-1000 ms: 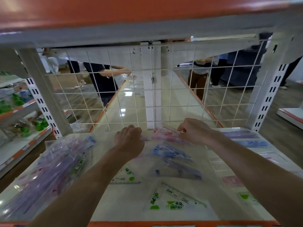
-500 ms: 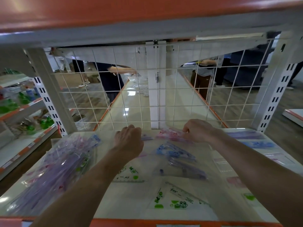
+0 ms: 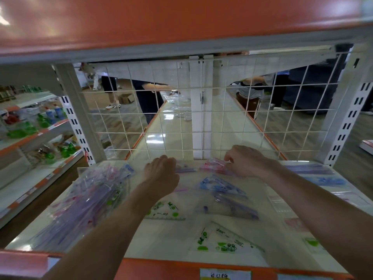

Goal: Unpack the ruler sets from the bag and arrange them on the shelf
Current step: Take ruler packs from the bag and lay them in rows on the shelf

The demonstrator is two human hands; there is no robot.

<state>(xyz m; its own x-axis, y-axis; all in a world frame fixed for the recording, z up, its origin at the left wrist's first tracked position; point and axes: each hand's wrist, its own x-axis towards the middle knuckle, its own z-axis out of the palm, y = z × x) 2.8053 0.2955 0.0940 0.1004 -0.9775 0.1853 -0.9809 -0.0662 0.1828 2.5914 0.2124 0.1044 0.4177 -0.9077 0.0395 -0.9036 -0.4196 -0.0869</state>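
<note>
Both my arms reach to the back of the white shelf (image 3: 165, 241). My right hand (image 3: 245, 161) pinches a pink ruler set (image 3: 212, 165) lying by the wire grid. My left hand (image 3: 161, 171) rests knuckles-up on the left end of a purple-tinted ruler set (image 3: 184, 168); its fingertips are hidden. In front lie a blue set (image 3: 219, 185), a purple set (image 3: 232, 208) and two green sets (image 3: 224, 242), (image 3: 164, 211). A clear bag (image 3: 86, 201) full of ruler sets lies at the shelf's left.
A white wire grid (image 3: 201, 126) closes the shelf's back, with posts at both sides. More ruler sets (image 3: 321, 178) line the right side. An orange shelf (image 3: 181, 21) hangs overhead. People stand beyond the grid. Stocked shelves (image 3: 30, 130) stand at left.
The view has tilted up slightly. Both hands stay at the back row; the right hand's fingers have shifted a little on the pink set.
</note>
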